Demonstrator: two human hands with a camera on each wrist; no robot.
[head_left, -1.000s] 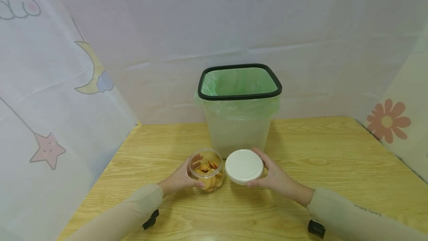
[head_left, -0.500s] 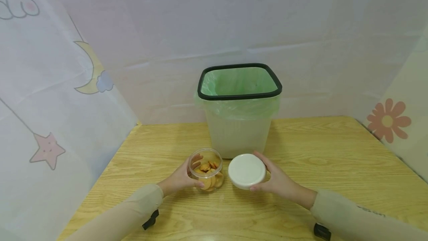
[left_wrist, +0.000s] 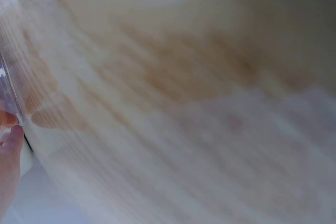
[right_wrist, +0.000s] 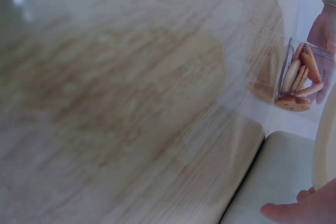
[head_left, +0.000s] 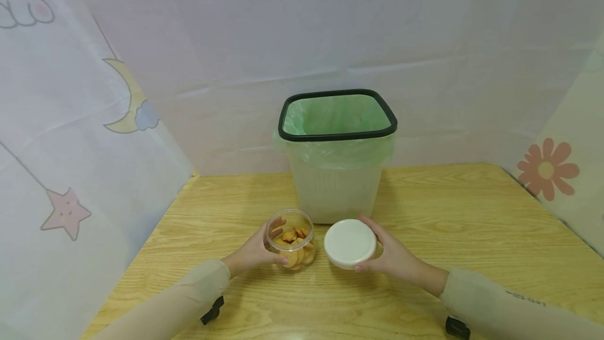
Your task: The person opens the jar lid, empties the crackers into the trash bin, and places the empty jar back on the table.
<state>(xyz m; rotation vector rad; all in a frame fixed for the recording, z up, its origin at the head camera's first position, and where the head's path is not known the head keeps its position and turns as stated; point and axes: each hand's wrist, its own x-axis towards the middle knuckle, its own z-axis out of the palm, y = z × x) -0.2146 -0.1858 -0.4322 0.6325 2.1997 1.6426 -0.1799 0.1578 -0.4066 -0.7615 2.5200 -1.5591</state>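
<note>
**Right wrist view: blurred table, jar at the edge**

You see mostly wood-grain table [right_wrist: 121, 93], badly blurred. At your right edge a clear jar [right_wrist: 307, 80] holds round orange-brown biscuits [right_wrist: 296, 77], with your other hand [right_wrist: 323, 27] behind it. A pale curved rim, probably the lid [right_wrist: 324, 150], runs down the right edge above your right hand's fingertips [right_wrist: 294, 211].

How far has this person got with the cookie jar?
The white lid is already off. The left hand grips the open clear jar of cookies on the wooden table; the right hand holds the lid beside it. The green-lined bin behind looks empty, so the cookies remain in the jar.
</note>
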